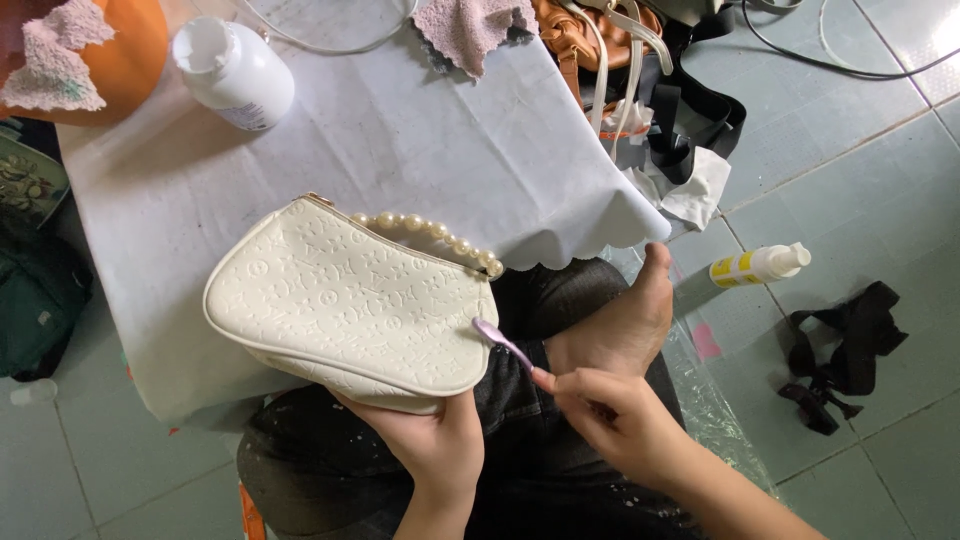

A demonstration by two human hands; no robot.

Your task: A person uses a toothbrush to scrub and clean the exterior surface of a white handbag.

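Head view: left hand (430, 440) grips from beneath a cream embossed leather handbag (345, 305) with pearl-bead handle (430, 232), tilted over the white-clothed counter (420, 140). Right hand (615, 415) pinches a lilac toothbrush (500, 340), bristles touching the bag's right edge.

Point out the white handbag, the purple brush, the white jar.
white handbag (345, 310), head view, middle of embossed side.
purple brush (497, 338), head view, on the handle near the head.
white jar (245, 80), head view, on its body.
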